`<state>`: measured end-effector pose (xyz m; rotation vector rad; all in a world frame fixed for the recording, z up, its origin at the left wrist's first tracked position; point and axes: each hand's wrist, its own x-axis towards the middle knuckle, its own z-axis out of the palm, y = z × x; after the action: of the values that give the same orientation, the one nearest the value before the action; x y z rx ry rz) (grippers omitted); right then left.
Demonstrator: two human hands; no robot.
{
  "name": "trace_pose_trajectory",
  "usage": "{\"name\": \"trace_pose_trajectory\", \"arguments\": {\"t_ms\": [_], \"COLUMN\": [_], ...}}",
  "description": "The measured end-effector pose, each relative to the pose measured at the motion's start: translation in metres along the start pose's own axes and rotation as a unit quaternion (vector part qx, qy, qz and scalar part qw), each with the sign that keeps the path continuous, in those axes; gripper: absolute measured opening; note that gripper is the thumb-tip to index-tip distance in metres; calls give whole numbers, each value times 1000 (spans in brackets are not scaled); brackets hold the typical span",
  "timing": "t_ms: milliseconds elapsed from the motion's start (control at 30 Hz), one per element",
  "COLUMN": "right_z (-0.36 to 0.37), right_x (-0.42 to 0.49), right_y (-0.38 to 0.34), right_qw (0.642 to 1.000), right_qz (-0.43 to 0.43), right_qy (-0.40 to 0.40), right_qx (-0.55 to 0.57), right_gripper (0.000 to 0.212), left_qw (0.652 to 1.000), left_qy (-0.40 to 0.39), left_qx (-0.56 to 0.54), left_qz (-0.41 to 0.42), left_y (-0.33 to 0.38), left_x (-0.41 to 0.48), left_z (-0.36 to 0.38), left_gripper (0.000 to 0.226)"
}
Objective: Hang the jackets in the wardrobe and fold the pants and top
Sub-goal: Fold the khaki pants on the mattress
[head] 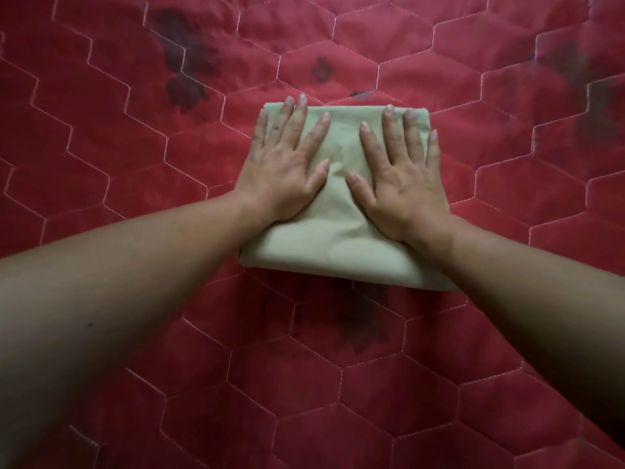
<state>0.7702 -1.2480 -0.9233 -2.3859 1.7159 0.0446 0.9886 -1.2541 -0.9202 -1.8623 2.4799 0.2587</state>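
Green folded garment (341, 238) lies on red hexagon-quilted cover (135, 164); left grip (282, 167) and right grip (406, 174), released flat, press it.

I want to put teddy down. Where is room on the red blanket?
The red quilt is bare left of the folded green cloth, right of it, beyond its far edge and before its near edge. Only the cloth is crowded: left hand and right hand press flat on it.
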Motion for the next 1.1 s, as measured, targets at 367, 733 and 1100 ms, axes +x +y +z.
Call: {"name": "trace_pose_trajectory", "arguments": {"t_ms": [367,733,1100], "right_z": [-10,-1,-7], "right_x": [-64,-67,-70], "right_y": [-14,-8,-2], "right_qw": [997,998,997], "right_qz": [-7,-6,44], "right_qy": [-66,-58,-55], "right_qx": [27,13,34], "right_gripper": [83,81,82], "left_qw": [996,994,997], "left_qy": [-51,-44,-31], "left_qx": [-17,-89,-37], "left_qz": [-71,-53,-66], "left_y": [36,21,16], "left_x": [-67,-72,-70], "left_z": [-16,0,-6], "left_gripper": [71,72,69]}}
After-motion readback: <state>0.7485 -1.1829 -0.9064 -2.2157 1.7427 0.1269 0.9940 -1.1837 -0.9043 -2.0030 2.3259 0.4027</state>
